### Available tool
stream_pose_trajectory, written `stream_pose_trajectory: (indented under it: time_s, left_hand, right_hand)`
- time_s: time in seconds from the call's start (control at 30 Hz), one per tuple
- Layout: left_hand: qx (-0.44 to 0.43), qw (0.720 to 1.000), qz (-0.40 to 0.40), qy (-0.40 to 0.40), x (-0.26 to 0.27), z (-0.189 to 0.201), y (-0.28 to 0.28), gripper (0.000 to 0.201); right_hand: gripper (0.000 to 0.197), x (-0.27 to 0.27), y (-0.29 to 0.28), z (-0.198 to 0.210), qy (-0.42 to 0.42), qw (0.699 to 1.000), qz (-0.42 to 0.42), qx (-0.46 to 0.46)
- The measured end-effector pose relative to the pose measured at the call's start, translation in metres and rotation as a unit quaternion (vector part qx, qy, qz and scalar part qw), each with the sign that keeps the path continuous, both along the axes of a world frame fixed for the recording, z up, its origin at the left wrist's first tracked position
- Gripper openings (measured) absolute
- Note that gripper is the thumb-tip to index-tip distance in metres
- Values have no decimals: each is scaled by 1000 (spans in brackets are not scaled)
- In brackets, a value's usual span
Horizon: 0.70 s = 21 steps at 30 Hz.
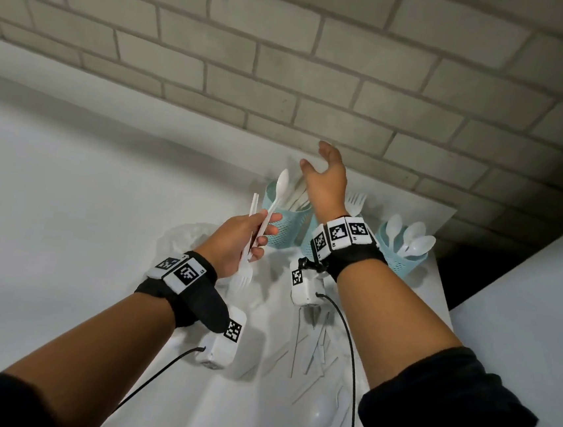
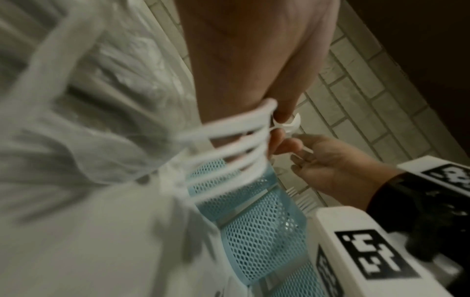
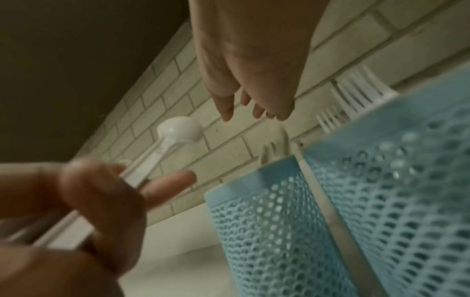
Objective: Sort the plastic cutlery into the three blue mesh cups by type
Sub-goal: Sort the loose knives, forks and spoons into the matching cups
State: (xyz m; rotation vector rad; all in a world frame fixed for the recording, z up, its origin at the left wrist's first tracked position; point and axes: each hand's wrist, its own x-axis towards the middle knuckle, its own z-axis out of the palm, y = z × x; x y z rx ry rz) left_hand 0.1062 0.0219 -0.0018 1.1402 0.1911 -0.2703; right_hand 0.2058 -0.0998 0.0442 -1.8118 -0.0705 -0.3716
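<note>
Three light-blue perforated plastic mesh cups stand in a row at the far edge of a smooth white tabletop (image 1: pixel 69 193), against a wall of pale grey brick (image 1: pixel 288 59). The left cup (image 1: pixel 284 224) holds flat white pieces whose type cannot be read; the middle cup (image 3: pixel 269 231) holds white plastic forks (image 1: pixel 356 200), tines up; the right cup (image 1: pixel 403 259) holds white plastic spoons (image 1: pixel 411 239), bowls up. The left hand (image 1: pixel 241 240) grasps a small bundle of white plastic cutlery just in front of the left cup: a glossy white spoon (image 1: pixel 277 192) pointing upward, a straight handle beside it, and a fork (image 1: pixel 242 280) whose tines hang below the fist. The right hand (image 1: pixel 326 179) is raised above the left and middle cups, fingers loosely spread and holding nothing. More loose white cutlery (image 1: pixel 314 354) lies scattered on the tabletop beneath the right forearm. A crumpled clear plastic bag (image 1: pixel 185 238) lies left of the cups.
</note>
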Motion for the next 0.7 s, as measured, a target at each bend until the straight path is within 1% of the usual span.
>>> stream_pose_trajectory:
  time_s: [0.1, 0.23, 0.3, 0.37, 0.4, 0.47, 0.53, 0.63, 0.7]
  left_hand:
    - [6, 1000, 5, -13, -2, 2, -7, 24]
    - [10, 1000, -4, -27, -7, 11, -23, 19]
    - [17, 999, -13, -35, -9, 16, -34, 14]
    - [21, 999, -29, -39, -10, 19, -43, 14]
    - [21, 998, -41, -41, -11, 19, -48, 15]
    - [29, 996, -65, -44, -11, 18, -58, 21]
    - [38, 994, -91, -42, -12, 16, -68, 31]
    - [60, 990, -123, -24, -13, 17, -82, 47]
    - [112, 986, -119, -26, -13, 18, -87, 53]
  right_hand:
    - [37, -14, -5, 10, -55, 998, 4, -23]
    - [42, -39, -11, 7, -57, 995, 43, -69]
    - [48, -49, -17, 2, -38, 995, 54, -79]
    - [55, -57, -23, -1, 12, 994, 84, -73]
    - [54, -61, -28, -2, 40, 992, 98, -64]
    - [39, -67, -41, -2, 72, 992, 103, -26]
    - [22, -70, -59, -2, 76, 994, 83, -7]
    - [12, -75, -86, -4, 82, 996, 45, -9]
    - [9, -76, -104, -4, 80, 997, -1, -9]
